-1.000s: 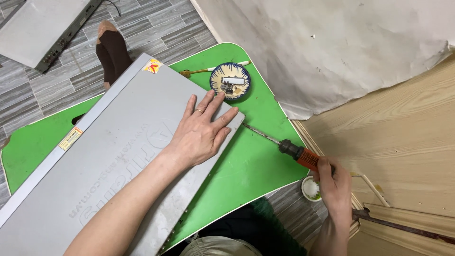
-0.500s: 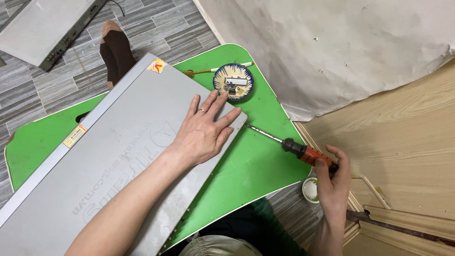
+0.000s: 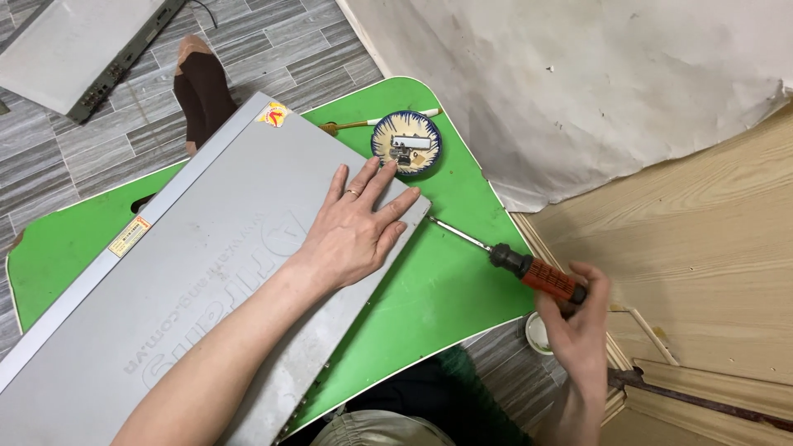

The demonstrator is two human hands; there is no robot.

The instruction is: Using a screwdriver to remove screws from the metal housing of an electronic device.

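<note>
metal case [image 3: 190, 306]: a flat grey box lay across the green table [image 3: 429, 306], under the left hand.
left hand [image 3: 357, 231]: fingers spread, palm pressed flat on the case's near corner.
dish [image 3: 405, 144]: just beyond the left fingertips.
screwdriver [image 3: 508, 260]: tip at the case's edge, red handle pinched in the right hand [image 3: 578, 326].

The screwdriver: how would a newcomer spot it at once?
Start at the green table, right of the grey metal case. The screwdriver lies angled there, tip at the case's corner, held by the right hand. Only it has an orange-and-black handle.
</note>
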